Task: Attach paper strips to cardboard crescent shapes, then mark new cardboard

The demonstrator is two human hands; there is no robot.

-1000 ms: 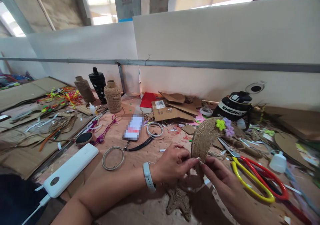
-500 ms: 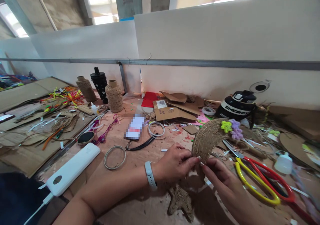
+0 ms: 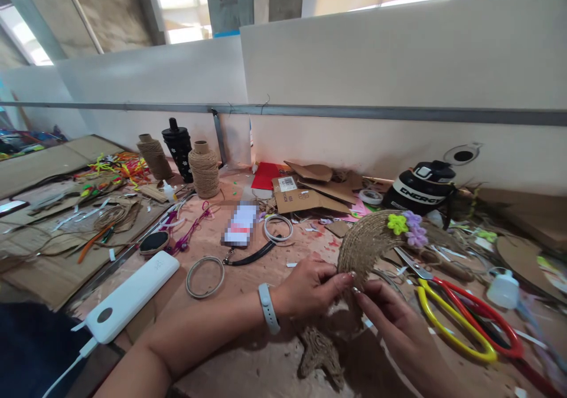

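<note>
A curved, crescent-like piece covered in coiled twine (image 3: 361, 241) is held up over the table, with a yellow-green flower (image 3: 397, 224) and purple flowers (image 3: 415, 230) at its upper right end. My left hand (image 3: 316, 289) pinches its lower left edge between thumb and fingers. From the right, my right hand (image 3: 390, 315) grips the lower end, thumb tip close to the left thumb. Whatever lies between the fingertips is hidden. Below the hands a twine-covered star (image 3: 321, 356) lies on the table, apparently hanging from or lying near the crescent; I cannot tell which.
Scissors (image 3: 465, 315) with red and yellow handles lie at right, near a small squeeze bottle (image 3: 504, 289). A white power bank (image 3: 130, 294), a phone (image 3: 240, 224) and rings of tape (image 3: 205, 277) lie left. Twine spools (image 3: 204, 170), cardboard pieces (image 3: 305, 194) and a black bottle (image 3: 419, 188) stand behind.
The crescent has tilted very slightly to the left in my hands. Both hands keep nearly the same grip; the view has shifted a little.
</note>
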